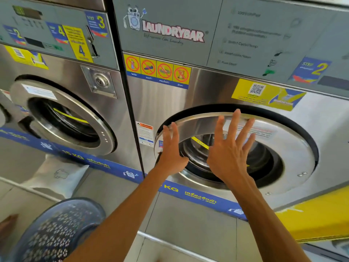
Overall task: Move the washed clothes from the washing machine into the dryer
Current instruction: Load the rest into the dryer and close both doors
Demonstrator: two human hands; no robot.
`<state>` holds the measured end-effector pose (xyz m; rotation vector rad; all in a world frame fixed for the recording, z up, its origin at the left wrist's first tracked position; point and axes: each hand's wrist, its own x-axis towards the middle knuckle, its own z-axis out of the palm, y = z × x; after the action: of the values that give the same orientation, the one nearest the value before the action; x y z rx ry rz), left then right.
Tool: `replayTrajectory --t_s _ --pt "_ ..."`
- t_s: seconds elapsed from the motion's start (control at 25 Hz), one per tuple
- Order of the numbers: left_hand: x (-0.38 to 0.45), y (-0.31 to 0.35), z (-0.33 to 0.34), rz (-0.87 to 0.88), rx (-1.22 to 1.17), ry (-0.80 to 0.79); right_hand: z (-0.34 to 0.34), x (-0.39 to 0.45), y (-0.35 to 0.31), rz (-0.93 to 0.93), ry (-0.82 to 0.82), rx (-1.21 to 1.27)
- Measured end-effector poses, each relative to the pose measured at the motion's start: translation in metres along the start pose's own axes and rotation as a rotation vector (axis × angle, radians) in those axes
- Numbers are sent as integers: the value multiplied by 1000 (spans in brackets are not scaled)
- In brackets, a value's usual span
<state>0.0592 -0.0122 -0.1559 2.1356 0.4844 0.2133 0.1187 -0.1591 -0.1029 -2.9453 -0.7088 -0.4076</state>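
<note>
We can't read the small words on the right panel [245, 44] (too blurry) | the blue basket [56, 233] is cut off at the bottom edge | our hands hide part of the drum [200, 148].

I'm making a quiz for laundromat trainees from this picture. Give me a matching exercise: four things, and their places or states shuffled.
Things:
1. round steel washer door
2. blue perforated plastic laundry basket
3. yellow QR-code sticker
4. left hand

Places or states:
A. on the floor, lower left
B. above the door opening
C. slightly ajar
D. fingers straight, at the door's left edge

Pairs: 1-C, 2-A, 3-B, 4-D
</note>
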Motion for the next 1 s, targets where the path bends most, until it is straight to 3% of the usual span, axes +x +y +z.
replayTrajectory --t_s 0.32,0.6,0.84,1.0 --pt "22 -10 17 14 143 94 1 9 -4 7 -5 -51" --pt "15 -17 -5 32 207 -53 -8 6 -9 5 -30 -62" --pt "9 -3 -29 -81 267 -123 -22 4 -13 13 -98 -83" --pt "-1 29 -34 14 351 -144 -34 0 -6 -3 -175 -53"
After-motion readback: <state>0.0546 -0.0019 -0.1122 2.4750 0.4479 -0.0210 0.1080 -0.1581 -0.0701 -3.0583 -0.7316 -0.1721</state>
